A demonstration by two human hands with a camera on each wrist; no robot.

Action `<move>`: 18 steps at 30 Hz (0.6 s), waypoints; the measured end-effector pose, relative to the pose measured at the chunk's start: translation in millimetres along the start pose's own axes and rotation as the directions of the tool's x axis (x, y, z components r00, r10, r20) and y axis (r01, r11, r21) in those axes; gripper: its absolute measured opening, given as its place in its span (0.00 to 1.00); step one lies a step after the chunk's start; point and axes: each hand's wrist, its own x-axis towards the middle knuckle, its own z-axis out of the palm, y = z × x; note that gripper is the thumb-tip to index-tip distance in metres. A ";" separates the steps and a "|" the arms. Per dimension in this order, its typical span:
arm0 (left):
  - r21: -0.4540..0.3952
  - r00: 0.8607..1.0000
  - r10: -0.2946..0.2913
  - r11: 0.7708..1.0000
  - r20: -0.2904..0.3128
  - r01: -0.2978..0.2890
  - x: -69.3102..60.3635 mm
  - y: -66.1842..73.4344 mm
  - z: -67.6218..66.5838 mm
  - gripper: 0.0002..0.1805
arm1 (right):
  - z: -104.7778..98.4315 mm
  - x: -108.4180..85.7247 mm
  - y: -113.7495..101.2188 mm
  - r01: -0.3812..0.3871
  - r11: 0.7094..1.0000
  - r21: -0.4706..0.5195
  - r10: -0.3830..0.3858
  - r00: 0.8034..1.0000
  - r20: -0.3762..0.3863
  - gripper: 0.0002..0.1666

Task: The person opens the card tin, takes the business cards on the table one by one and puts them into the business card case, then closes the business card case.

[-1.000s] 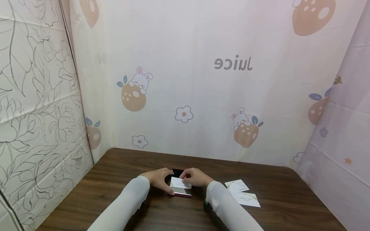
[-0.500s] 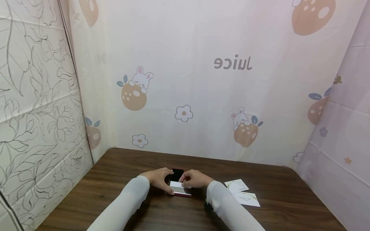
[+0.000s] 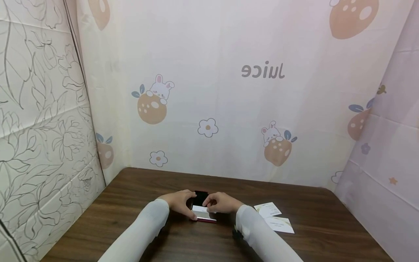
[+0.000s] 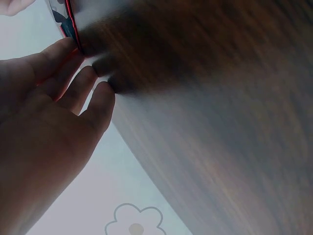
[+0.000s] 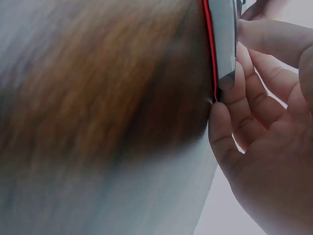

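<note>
About midway between table's [image 3: 137, 189] left and right edges, my left hand [image 3: 178, 202], half open, holds case [image 3: 204, 215] by left side. My right hand [image 3: 222, 202], fingers curled, pinches white card [image 3: 198, 208] over case. Best: case still, card flat, soft fingers.

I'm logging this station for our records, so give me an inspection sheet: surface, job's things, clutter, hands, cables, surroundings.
Surface: dark wood-grain table.
Job's things: card case, silver and black with a red edge, between the hands; white card at its silver part, depth of insertion unclear; two loose cards to the right.
Clutter: small dark object by the right sleeve, unidentifiable.
Left hand: holds the case between thumb and fingers.
Right hand: fingers bent at the white card; pinching or pushing, cannot tell.
Cables: nothing seen for certain.
Surroundings: fruit-and-rabbit curtain behind, flower-patterned panel left.
</note>
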 end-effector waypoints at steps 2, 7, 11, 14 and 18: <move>0.001 1.000 0.002 1.000 0.002 -0.002 0.9 -0.8 0.6 0.52 | -1.4 -2.0 1.4 0.011 1.000 -0.007 -0.011 1.000 -0.008 0.09; 0.003 1.000 -0.004 1.000 0.003 0.004 2.0 -2.6 2.8 0.52 | -7.6 -12.1 6.3 0.030 0.999 -0.032 -0.032 0.998 -0.061 0.09; -0.003 1.000 -0.008 1.000 0.004 0.008 0.5 -0.6 1.5 0.51 | -15.8 -24.3 15.7 0.024 0.999 -0.037 -0.026 0.997 -0.079 0.07; -0.005 1.000 -0.004 1.000 0.005 0.004 -0.8 0.3 0.7 0.51 | -22.8 -35.1 25.5 -0.001 0.999 -0.044 -0.003 0.996 -0.091 0.07; 0.000 1.000 -0.006 1.000 0.006 0.006 -1.7 0.5 -0.5 0.51 | -35.2 -52.2 37.4 -0.018 0.998 -0.066 0.010 0.992 -0.126 0.08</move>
